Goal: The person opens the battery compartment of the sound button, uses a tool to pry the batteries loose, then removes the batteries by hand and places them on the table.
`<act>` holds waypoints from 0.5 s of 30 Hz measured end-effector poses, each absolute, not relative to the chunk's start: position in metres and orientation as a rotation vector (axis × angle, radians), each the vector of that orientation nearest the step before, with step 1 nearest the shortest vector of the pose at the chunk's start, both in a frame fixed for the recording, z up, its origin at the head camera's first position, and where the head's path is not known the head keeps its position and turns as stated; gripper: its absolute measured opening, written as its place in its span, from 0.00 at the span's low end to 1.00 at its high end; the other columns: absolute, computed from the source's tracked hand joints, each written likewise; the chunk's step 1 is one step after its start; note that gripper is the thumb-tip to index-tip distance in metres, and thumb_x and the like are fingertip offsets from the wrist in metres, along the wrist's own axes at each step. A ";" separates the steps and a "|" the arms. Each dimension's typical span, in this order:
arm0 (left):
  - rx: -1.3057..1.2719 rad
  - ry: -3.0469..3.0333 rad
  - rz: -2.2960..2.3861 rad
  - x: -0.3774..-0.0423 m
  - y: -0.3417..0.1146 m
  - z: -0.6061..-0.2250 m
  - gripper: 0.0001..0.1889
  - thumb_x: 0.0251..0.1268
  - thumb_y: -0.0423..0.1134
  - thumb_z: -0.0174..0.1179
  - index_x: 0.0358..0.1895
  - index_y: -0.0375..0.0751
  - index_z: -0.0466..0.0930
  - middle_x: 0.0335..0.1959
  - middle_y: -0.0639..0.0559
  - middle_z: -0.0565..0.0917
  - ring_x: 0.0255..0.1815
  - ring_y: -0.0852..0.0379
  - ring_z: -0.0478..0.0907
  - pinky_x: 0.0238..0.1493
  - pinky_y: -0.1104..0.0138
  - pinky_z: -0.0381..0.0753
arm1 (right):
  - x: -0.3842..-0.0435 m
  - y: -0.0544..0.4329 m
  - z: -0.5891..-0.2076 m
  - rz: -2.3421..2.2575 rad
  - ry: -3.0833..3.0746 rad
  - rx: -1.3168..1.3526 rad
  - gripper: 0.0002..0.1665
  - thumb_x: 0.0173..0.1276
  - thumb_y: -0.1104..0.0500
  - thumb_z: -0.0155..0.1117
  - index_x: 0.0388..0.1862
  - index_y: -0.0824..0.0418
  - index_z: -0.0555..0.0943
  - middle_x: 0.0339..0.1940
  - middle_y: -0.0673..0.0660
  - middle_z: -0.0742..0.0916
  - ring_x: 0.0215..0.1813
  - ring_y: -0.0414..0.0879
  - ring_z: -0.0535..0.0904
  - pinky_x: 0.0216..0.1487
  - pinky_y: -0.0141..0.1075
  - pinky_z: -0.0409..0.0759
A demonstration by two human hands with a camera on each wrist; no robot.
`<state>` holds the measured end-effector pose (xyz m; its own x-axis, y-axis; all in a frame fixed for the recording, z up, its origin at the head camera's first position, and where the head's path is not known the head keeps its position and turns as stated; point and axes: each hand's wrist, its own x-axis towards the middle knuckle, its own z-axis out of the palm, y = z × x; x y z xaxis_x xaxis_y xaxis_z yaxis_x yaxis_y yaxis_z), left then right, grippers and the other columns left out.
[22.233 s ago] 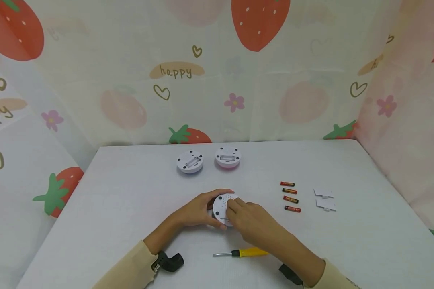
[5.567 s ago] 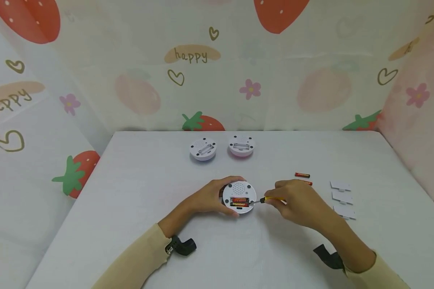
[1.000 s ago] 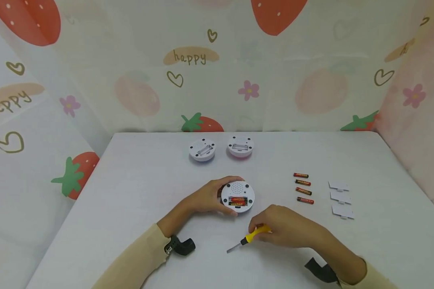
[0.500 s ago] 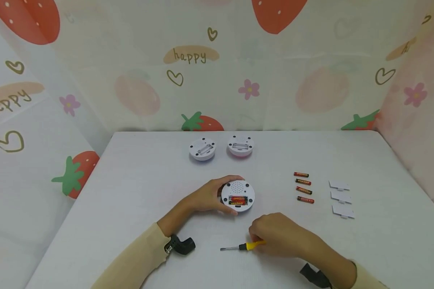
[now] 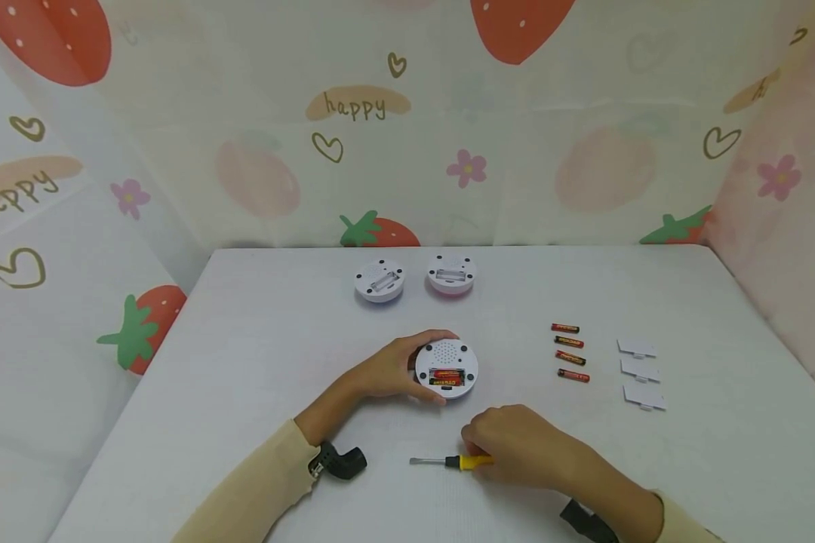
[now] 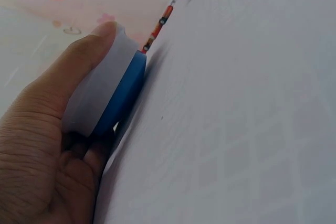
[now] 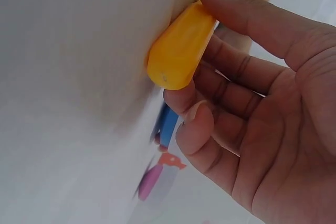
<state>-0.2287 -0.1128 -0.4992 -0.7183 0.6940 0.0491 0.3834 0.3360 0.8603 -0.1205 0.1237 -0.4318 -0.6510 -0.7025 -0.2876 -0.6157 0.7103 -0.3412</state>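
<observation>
left hand (image 5: pixel 380 375) fingers curled round smooth round white disc (image 5: pixel 447 369), blue underside, red batteries in open slot, mid-table. right hand (image 5: pixel 516 446) fingers wrapped on glossy yellow screwdriver handle (image 7: pixel 181 48), lying flat on table (image 5: pixel 244 377) below disc.

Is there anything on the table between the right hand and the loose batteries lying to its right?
Nothing visible: bare table lies between the right hand, which holds the screwdriver, and the four batteries. The covers lie beyond them.
</observation>
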 end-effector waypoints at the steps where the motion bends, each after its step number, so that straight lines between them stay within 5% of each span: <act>1: 0.955 2.281 1.328 -0.229 -0.113 -0.499 0.49 0.46 0.47 0.83 0.75 0.63 0.65 0.68 0.67 0.73 0.65 0.64 0.70 0.72 0.62 0.67 | -0.121 0.124 -0.432 -0.292 2.521 -1.016 0.10 0.59 0.54 0.80 0.35 0.52 0.87 0.24 0.41 0.79 0.29 0.38 0.71 0.37 0.32 0.76; 15: 0.977 2.263 1.352 -0.230 -0.112 -0.501 0.50 0.46 0.47 0.83 0.75 0.61 0.65 0.67 0.66 0.73 0.64 0.62 0.71 0.70 0.63 0.69 | -0.129 0.132 -0.422 -0.359 2.642 -1.016 0.07 0.63 0.53 0.76 0.38 0.52 0.88 0.26 0.40 0.82 0.27 0.36 0.72 0.32 0.29 0.76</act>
<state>-0.2296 -0.1121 -0.5013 -0.7112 0.7000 0.0645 0.3885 0.3149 0.8660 -0.1286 0.1318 -0.4223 -0.7104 -0.6816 -0.1757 -0.6100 0.7207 -0.3293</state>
